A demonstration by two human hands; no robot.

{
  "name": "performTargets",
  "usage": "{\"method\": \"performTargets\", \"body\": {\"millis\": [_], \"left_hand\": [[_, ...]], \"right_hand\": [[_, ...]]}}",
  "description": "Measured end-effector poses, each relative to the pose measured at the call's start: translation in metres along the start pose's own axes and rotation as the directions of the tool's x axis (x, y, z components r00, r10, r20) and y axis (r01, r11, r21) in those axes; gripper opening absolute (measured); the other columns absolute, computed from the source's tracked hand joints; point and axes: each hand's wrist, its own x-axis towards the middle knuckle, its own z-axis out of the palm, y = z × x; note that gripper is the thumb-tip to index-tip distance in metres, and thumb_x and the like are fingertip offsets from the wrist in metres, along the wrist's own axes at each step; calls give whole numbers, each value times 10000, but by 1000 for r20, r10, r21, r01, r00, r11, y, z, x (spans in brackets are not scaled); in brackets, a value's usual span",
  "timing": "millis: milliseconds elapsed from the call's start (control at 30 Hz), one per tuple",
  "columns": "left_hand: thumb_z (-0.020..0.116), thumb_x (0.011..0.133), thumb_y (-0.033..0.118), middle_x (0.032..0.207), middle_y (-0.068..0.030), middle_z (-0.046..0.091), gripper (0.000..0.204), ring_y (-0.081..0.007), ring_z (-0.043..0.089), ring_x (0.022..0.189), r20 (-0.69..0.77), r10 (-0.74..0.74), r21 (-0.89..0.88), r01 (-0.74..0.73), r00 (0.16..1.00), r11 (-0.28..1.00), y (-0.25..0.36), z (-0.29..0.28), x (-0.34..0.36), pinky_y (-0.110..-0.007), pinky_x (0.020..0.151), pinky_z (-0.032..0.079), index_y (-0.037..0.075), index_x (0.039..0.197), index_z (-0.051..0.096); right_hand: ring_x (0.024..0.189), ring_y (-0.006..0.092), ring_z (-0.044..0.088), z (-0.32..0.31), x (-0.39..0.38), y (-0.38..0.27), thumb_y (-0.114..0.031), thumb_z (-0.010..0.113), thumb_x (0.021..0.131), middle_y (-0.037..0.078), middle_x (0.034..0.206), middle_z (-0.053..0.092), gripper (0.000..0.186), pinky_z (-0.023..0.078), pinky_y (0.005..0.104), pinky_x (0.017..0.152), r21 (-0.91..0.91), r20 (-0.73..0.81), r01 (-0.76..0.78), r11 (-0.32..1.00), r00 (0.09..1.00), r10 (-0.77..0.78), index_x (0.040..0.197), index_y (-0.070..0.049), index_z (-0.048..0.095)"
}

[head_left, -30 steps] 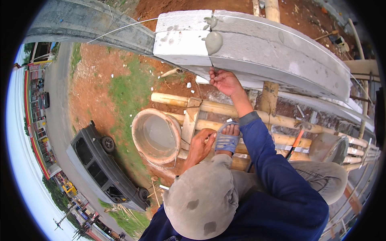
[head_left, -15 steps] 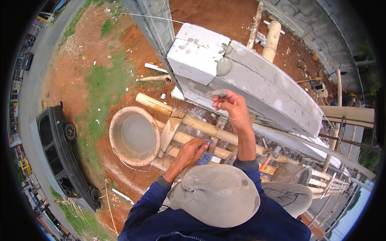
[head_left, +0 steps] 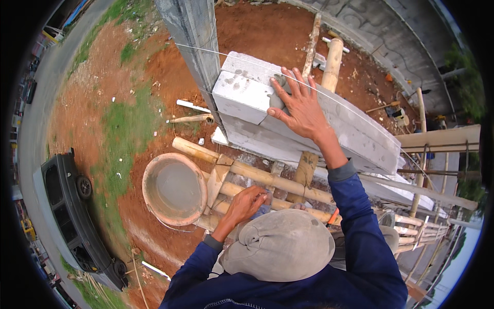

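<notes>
My right hand (head_left: 303, 110) lies with fingers spread over a dab of grey mortar (head_left: 276, 100), at the joint on top of a pale block wall (head_left: 350, 131). The palm hides part of the dab; I see no tool in this hand. Just left of the joint sits a white block (head_left: 241, 97) with grey spots. Lower down, my left hand (head_left: 247, 204) hangs above the bamboo poles, its fingers curled together; whatever they may hold is hidden. To its left stands a round clay-coloured tub (head_left: 198, 203) containing smooth grey wet mix (head_left: 177, 188).
A taut string (head_left: 206, 50) runs along the wall from a grey concrete post (head_left: 193, 51). Bamboo poles (head_left: 257, 173) form a platform beneath me. Another bamboo pole (head_left: 333, 64) lies beyond the wall. A dark car (head_left: 67, 206) stands on the left, beside grass and red soil.
My right hand has moved up and forward onto the wall joint, its fingers spreading. The grey lump it pinched before no longer shows in its fingers. My left hand has curled more tightly.
</notes>
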Motion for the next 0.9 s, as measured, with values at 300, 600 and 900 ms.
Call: {"method": "performTargets", "body": {"millis": [300, 600, 900], "left_hand": [[707, 1068, 229, 1138, -160, 760, 256, -329, 745, 911, 21, -28, 21, 28, 999, 999, 17, -16, -3, -409, 784, 602, 14, 1199, 752], [504, 1171, 266, 1149, -152, 730, 373, -267, 699, 1003, -767, -43, -131, -90, 640, 987, 20, -57, -59, -416, 923, 561, -34, 1274, 700], [555, 1107, 423, 1280, -115, 740, 541, -247, 701, 1142, -561, -703, -611, 353, 438, 708, -172, -182, -76, -397, 978, 554, -31, 1366, 693]], "right_hand": [[1704, 316, 147, -39, -34, 11, -861, 273, 1037, 121, 1796, 316, 995, 9, 578, 1394, -240, 31, 20, 971, 999, -13, 1667, -121, 486], [975, 297, 650, -22, -51, -141, -377, 711, 1023, 121, 1029, 660, 368, 524, 404, 855, 298, -173, 334, 894, 940, -293, 1068, -12, 693], [958, 307, 767, 104, -3, -370, -205, 685, 928, 144, 956, 799, 217, 593, 450, 838, 692, -2, 444, 570, 790, -613, 885, -39, 818]]}}
